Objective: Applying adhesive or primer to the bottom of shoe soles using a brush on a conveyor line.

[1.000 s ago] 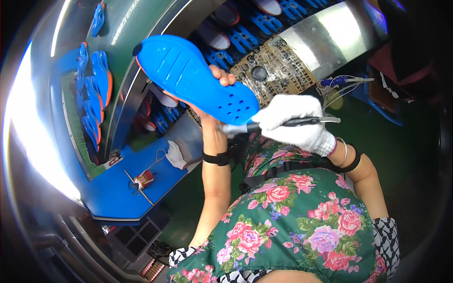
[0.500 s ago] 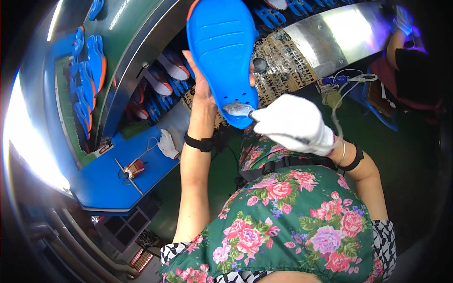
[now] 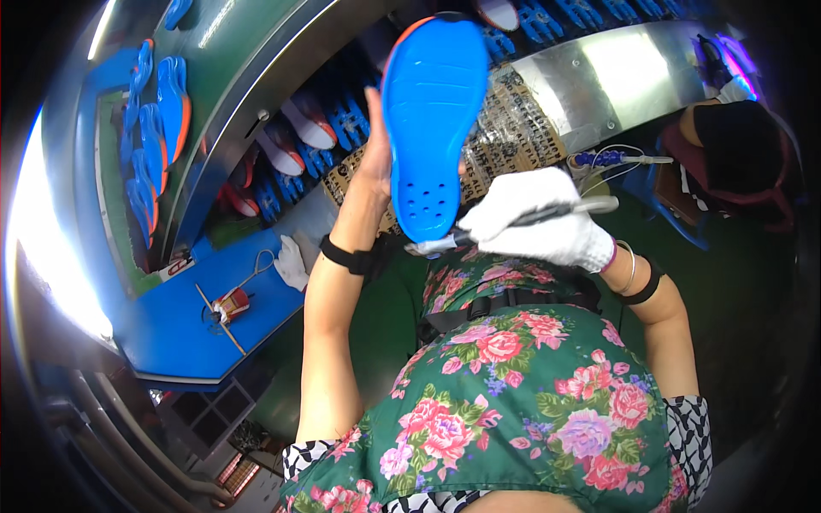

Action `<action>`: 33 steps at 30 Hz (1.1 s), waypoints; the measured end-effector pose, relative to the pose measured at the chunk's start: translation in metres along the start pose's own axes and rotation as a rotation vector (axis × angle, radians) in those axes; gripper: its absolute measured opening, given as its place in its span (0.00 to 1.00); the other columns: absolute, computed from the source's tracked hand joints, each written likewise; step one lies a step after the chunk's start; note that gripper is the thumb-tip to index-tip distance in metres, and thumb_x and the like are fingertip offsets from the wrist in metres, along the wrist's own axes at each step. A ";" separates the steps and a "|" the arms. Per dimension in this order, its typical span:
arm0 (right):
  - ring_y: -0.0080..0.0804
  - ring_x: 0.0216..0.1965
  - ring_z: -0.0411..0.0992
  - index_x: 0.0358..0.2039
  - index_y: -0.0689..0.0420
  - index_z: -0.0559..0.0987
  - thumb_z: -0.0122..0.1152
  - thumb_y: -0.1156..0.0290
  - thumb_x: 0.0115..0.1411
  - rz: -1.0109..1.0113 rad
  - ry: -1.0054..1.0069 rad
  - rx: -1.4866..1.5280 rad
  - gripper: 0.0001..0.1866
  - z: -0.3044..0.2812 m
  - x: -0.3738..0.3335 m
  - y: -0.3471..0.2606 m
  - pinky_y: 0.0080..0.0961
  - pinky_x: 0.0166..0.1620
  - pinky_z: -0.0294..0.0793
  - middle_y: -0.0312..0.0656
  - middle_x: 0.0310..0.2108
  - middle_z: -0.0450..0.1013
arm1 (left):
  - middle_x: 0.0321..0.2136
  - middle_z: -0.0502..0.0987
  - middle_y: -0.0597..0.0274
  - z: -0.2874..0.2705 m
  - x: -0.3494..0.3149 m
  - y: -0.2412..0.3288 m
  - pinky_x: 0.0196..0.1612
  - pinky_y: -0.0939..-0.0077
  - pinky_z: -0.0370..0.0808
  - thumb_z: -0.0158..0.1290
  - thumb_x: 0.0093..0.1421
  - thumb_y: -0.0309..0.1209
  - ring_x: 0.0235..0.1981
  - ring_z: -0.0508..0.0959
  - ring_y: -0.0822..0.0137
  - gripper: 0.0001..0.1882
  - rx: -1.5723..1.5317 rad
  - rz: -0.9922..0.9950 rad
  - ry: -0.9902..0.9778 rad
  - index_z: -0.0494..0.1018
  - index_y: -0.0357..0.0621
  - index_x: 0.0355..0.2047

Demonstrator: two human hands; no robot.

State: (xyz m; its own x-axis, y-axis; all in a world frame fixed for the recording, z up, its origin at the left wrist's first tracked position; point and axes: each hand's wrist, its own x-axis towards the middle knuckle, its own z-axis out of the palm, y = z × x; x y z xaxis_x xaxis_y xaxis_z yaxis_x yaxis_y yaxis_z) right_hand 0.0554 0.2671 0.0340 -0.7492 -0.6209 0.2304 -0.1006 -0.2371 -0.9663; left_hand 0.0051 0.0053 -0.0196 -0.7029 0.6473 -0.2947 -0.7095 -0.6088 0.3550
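A blue shoe sole (image 3: 434, 120) with an orange edge stands tilted before me, its heel with several small holes toward me. My bare left hand (image 3: 376, 158) grips it from behind and along its left side; most of the fingers are hidden. My right hand (image 3: 534, 224), in a white glove, is closed round a brush (image 3: 436, 246) with a pale tube at its rear end. The brush head lies just below the heel edge; I cannot tell whether it touches. The sole's surface looks glossy and wet.
More blue soles (image 3: 174, 111) lie on the machine at the left. A blue side table (image 3: 171, 329) carries a small red pot (image 3: 231, 305) and a white glove (image 3: 292, 263). Shoes (image 3: 308, 124) line the far rack. A co-worker's arm (image 3: 727, 128) shows at the far right.
The sole has shifted right and slightly down. The brush has moved off the heel surface to just below its edge, uncovering the holes. The right hand has turned, showing the brush's handle.
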 end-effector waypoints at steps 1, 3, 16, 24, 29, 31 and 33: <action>0.32 0.39 0.82 0.35 0.60 0.87 0.72 0.77 0.55 0.045 0.066 0.036 0.07 -0.006 -0.002 -0.002 0.29 0.47 0.81 0.42 0.39 0.83 | 0.52 0.76 0.36 0.003 0.001 -0.005 0.47 0.42 0.80 0.32 0.58 0.79 0.42 0.82 0.40 0.58 0.005 -0.007 -0.023 0.59 0.39 0.68; 0.31 0.42 0.81 0.40 0.64 0.86 0.69 0.81 0.56 0.181 0.310 0.237 0.10 -0.009 -0.002 -0.009 0.30 0.50 0.80 0.46 0.41 0.83 | 0.55 0.74 0.37 0.008 -0.002 -0.017 0.47 0.43 0.82 0.31 0.56 0.81 0.46 0.82 0.42 0.60 -0.203 0.035 0.032 0.60 0.38 0.68; 0.31 0.41 0.81 0.36 0.59 0.86 0.71 0.80 0.54 -0.064 0.382 -0.259 0.08 -0.012 0.006 -0.008 0.29 0.45 0.81 0.43 0.38 0.83 | 0.60 0.71 0.42 -0.018 -0.035 -0.067 0.57 0.45 0.78 0.43 0.73 0.51 0.56 0.77 0.45 0.32 0.097 0.111 0.195 0.63 0.38 0.65; 0.38 0.37 0.81 0.39 0.61 0.86 0.73 0.80 0.52 -0.339 0.348 -0.567 0.12 -0.009 0.003 -0.021 0.32 0.41 0.80 0.44 0.38 0.83 | 0.67 0.62 0.39 0.026 -0.035 -0.075 0.60 0.33 0.71 0.48 0.64 0.62 0.61 0.71 0.38 0.45 -0.461 0.284 -0.033 0.56 0.45 0.71; 0.37 0.36 0.81 0.39 0.59 0.86 0.73 0.79 0.51 -0.388 0.373 -0.568 0.12 -0.011 0.009 -0.032 0.31 0.40 0.79 0.44 0.37 0.83 | 0.68 0.60 0.41 0.035 -0.015 -0.087 0.67 0.44 0.67 0.58 0.53 0.58 0.65 0.67 0.43 0.53 -0.123 0.424 0.043 0.52 0.45 0.73; 0.37 0.33 0.81 0.34 0.59 0.87 0.74 0.79 0.49 -0.390 0.379 -0.640 0.10 -0.013 0.014 -0.039 0.29 0.37 0.79 0.45 0.35 0.83 | 0.69 0.59 0.41 0.046 -0.006 -0.090 0.68 0.44 0.64 0.60 0.52 0.61 0.67 0.64 0.44 0.57 -0.084 0.413 0.065 0.49 0.45 0.73; 0.36 0.34 0.81 0.34 0.59 0.87 0.74 0.79 0.48 -0.482 0.352 -0.731 0.10 -0.016 0.019 -0.043 0.29 0.38 0.78 0.45 0.36 0.84 | 0.68 0.61 0.43 0.050 -0.002 -0.093 0.69 0.40 0.61 0.56 0.55 0.68 0.67 0.65 0.43 0.56 -0.284 0.382 0.063 0.52 0.45 0.73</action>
State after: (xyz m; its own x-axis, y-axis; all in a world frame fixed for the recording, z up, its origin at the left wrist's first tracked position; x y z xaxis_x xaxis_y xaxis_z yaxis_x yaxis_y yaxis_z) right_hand 0.0352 0.2777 0.0784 -0.6627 -0.2884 0.6911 -0.7472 0.1923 -0.6362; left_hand 0.0755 0.0835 -0.0082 -0.9115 0.3289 -0.2470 -0.3792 -0.9046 0.1948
